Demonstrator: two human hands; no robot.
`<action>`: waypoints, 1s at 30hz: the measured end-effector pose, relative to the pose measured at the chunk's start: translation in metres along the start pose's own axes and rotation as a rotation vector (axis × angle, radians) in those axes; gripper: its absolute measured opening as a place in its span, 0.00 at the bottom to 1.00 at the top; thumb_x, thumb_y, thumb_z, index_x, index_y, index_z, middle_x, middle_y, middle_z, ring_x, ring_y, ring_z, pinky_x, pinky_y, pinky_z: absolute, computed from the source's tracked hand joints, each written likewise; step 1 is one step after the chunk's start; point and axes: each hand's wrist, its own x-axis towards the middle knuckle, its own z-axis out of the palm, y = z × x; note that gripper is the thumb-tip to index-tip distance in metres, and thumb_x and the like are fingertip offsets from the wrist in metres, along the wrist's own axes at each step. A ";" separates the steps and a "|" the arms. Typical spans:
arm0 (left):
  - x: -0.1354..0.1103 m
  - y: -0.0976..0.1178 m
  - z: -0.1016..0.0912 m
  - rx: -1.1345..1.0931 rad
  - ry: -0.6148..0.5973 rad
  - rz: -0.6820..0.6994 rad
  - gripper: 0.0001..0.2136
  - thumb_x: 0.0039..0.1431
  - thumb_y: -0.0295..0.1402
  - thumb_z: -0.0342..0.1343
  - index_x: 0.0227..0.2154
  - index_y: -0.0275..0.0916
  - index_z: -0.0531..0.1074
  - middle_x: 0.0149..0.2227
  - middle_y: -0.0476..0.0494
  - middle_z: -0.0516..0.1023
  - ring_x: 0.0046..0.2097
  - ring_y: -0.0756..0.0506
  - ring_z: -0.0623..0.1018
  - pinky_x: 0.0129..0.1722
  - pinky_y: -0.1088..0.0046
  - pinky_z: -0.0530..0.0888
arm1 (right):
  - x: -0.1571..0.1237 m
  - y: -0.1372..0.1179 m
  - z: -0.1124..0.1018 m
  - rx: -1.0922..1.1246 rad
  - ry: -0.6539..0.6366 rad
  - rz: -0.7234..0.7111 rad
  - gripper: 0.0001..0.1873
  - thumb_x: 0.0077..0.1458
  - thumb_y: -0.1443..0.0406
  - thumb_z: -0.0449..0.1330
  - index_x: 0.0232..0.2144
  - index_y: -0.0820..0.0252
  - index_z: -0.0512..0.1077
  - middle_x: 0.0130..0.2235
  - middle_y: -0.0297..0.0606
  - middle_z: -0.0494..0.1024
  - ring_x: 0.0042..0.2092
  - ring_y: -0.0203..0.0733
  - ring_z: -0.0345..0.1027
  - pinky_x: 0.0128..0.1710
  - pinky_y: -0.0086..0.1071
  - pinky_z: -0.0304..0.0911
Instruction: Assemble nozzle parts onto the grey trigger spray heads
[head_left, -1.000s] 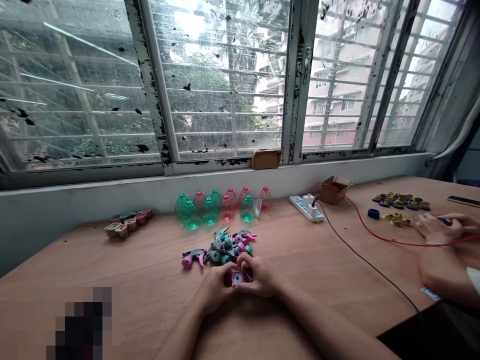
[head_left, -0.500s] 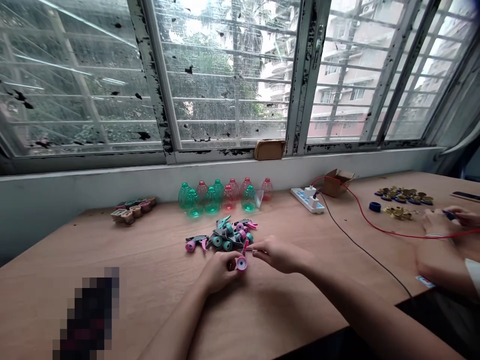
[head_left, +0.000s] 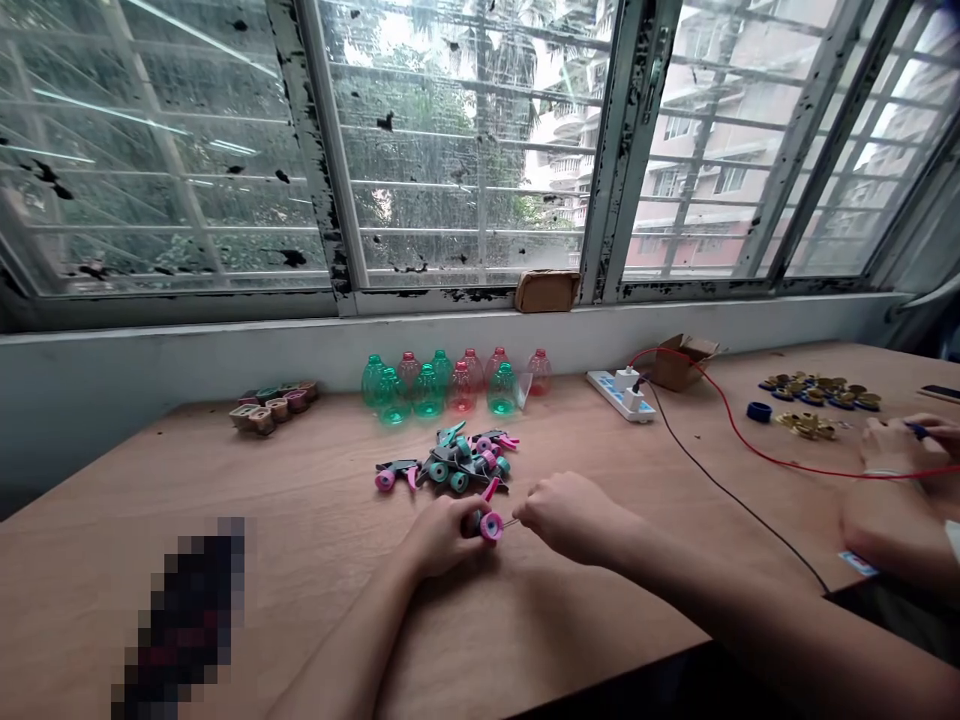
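Note:
Closed around a pink-and-grey trigger spray head (head_left: 492, 526) is my left hand (head_left: 444, 540); the pink collar faces right and the pink trigger points up. My right hand (head_left: 566, 515) is closed just to the right of it, its fingertips pinching a thin pale tube (head_left: 511, 523) that reaches toward the collar. Whether the tube sits inside the collar, I cannot tell. Just beyond my hands lies a pile of pink, teal and grey trigger spray heads (head_left: 461, 460). Behind that stand several clear green bottles (head_left: 428, 392) and red bottles (head_left: 461, 388).
A power strip (head_left: 621, 395) with a red cable and a black cable lies right of the bottles, near an open cardboard box (head_left: 682, 362). Stacked small pieces (head_left: 274, 405) sit at left. Another person's hands (head_left: 892, 445) work at far right beside gold-and-blue parts (head_left: 821, 390).
My right hand has turned into a tighter pinch and moved slightly right and down, with the thin tube now showing. The spray head's collar has turned to the right. The view has shifted slightly.

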 end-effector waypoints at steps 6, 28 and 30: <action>0.001 0.002 -0.002 0.031 -0.055 0.045 0.11 0.52 0.36 0.55 0.37 0.41 0.77 0.28 0.49 0.77 0.29 0.50 0.70 0.29 0.77 0.63 | 0.004 -0.008 0.000 0.017 -0.052 0.017 0.10 0.52 0.74 0.55 0.28 0.61 0.76 0.31 0.44 0.78 0.34 0.43 0.73 0.31 0.28 0.61; 0.001 -0.005 -0.003 -0.080 -0.087 0.113 0.09 0.57 0.35 0.53 0.37 0.39 0.76 0.30 0.49 0.77 0.31 0.49 0.72 0.32 0.78 0.64 | 0.004 0.008 0.033 0.213 0.094 -0.005 0.17 0.60 0.63 0.51 0.24 0.57 0.75 0.27 0.37 0.79 0.31 0.40 0.70 0.26 0.29 0.48; 0.001 -0.005 -0.004 -0.089 -0.092 0.117 0.09 0.57 0.33 0.53 0.37 0.38 0.76 0.30 0.49 0.77 0.32 0.49 0.72 0.33 0.78 0.64 | 0.004 0.012 0.039 0.287 0.130 -0.048 0.15 0.60 0.64 0.51 0.26 0.56 0.76 0.27 0.35 0.79 0.30 0.38 0.70 0.27 0.29 0.48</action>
